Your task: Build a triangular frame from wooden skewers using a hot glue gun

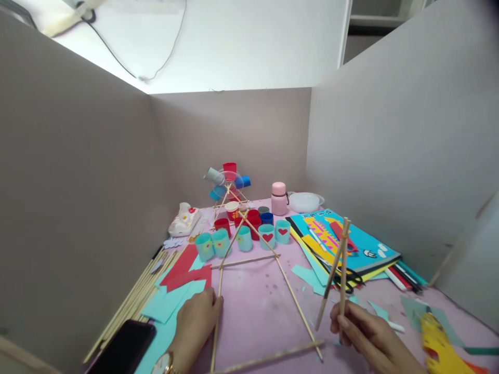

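Note:
My left hand [197, 322], with a watch on the wrist, rests on the pink table with curled fingers touching the left leg of a wooden stick frame [249, 259] that lies flat. My right hand [370, 337] pinches the lower end of a pair of sticks [338, 270] joined at the top, held upright in a narrow V above the table. Beyond the frame stand several paper rings [244, 238], teal ones with red hearts and red ones. A small wheel model of coloured cups [228, 183] stands on sticks at the back.
Loose sticks [132, 301] and a black phone [122, 347] lie at the left wall. Red and teal paper sheets [179, 283] lie by my left hand. A pink bottle [279, 198], a white bowl [304, 201], coloured paper with scissors and pens [351, 249] sit right. Grey partitions enclose the table.

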The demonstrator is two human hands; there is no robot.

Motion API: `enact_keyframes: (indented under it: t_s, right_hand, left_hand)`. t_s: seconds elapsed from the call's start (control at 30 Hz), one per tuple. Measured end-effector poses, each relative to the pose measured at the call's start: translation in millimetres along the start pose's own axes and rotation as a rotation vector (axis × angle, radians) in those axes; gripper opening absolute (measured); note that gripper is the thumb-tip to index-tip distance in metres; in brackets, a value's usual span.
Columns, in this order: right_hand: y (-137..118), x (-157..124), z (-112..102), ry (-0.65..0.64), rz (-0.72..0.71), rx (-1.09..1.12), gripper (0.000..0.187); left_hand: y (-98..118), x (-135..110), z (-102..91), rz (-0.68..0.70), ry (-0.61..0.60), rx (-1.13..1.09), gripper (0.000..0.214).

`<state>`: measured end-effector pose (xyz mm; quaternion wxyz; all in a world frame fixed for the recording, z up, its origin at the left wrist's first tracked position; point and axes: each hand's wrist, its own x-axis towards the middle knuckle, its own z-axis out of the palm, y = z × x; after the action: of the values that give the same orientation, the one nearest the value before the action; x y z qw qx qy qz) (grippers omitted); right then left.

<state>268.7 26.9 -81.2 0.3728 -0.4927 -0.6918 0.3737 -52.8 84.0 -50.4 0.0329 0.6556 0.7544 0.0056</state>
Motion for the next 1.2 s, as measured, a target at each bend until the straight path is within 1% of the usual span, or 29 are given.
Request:
enact_keyframes:
  t_s: [0.17,0.37,0.63,0.73,0.8,0.87,0.9,0.93,1.0,1.03,1.07,1.13,1.2]
  right_hand:
    - [-2,1,0,0.01,0.016,0.019,0.031]
    - [-2,2,1,-0.002,0.027,0.033,0.036]
    - [-1,6,2,-0.016,0.035,0.043,0.037]
    - [1,6,3,-0.019,0.041,0.06,0.038]
    - [1,5,3,-0.004,0.043,0.068,0.037]
    - [1,5,3,0.017,0.043,0.065,0.035]
    - [0,5,2,0.024,0.043,0.06,0.035]
    - [-1,5,2,0.03,0.046,0.055,0.035]
    - [-2,5,1,0.032,0.051,0.057,0.036]
    - [-3,5,0,0.033,0.051,0.064,0.036]
    - [-4,5,-1,0.036,0.046,0.072,0.035]
    - [-5,4,-1,0.043,0.031,0.088,0.035]
    - [-4,4,-2,0.048,0.025,0.11,0.034]
  left_hand:
    - [2,3,-0.9,0.019,0.013,0.016,0.031]
    - [2,7,-1.2,0.028,0.021,0.008,0.03]
    - [5,15,0.8,0.039,0.056,-0.02,0.027]
    - [8,18,-1.2,0.034,0.066,-0.023,0.026]
    - [12,15,-4.0,0.018,0.085,-0.02,0.026]
    - [19,6,-6.3,0.01,0.11,-0.025,0.03]
    - [25,-2,-6.5,0.04,0.116,-0.055,0.031]
    - [31,-10,-5.8,0.103,0.111,-0.1,0.031]
    - [45,-28,-1.4,0.339,0.067,-0.256,0.026]
    - [51,-36,2.3,0.46,0.031,-0.298,0.023]
    - [57,-43,6.6,0.55,0.007,-0.315,0.021]
    - [65,-51,15.7,0.65,-0.009,-0.288,0.017]
    - [68,-51,22.8,0.679,0.016,-0.25,0.006]
